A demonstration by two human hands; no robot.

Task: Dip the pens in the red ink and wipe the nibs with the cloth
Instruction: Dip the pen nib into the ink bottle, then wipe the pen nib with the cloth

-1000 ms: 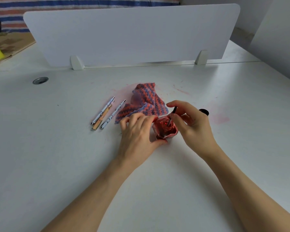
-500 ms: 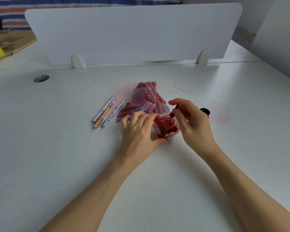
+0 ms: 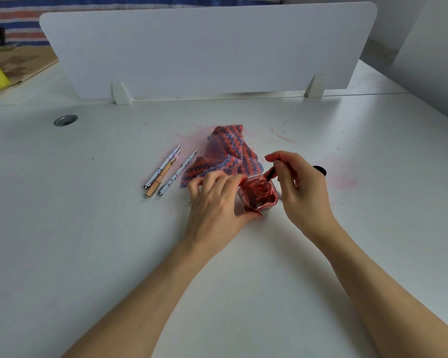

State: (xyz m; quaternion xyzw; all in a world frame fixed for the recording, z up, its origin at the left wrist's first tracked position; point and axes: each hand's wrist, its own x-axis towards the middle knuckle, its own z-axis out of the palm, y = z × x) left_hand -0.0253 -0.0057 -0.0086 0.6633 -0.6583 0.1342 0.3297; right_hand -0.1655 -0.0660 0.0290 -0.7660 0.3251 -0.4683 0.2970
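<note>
My left hand (image 3: 215, 202) grips the square glass bottle of red ink (image 3: 259, 195), keeping it steady. My right hand (image 3: 299, 188) pinches a thin dark pen (image 3: 270, 175), nib at the bottle's mouth. I should dip it straight down, slowly, just the nib.

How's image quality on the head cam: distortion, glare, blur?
Head view: wide-angle bowing curves the divider and table edges; light is soft and even, with faint shadows under the left hand and right hand; no harsh glare; the pen at the ink bottle is slightly soft.

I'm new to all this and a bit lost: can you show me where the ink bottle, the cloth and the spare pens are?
ink bottle (image 3: 259, 196), head view, on its red glass body.
cloth (image 3: 228, 156), head view, on its striped middle.
spare pens (image 3: 162, 171), head view, on the middle pen's barrel.
</note>
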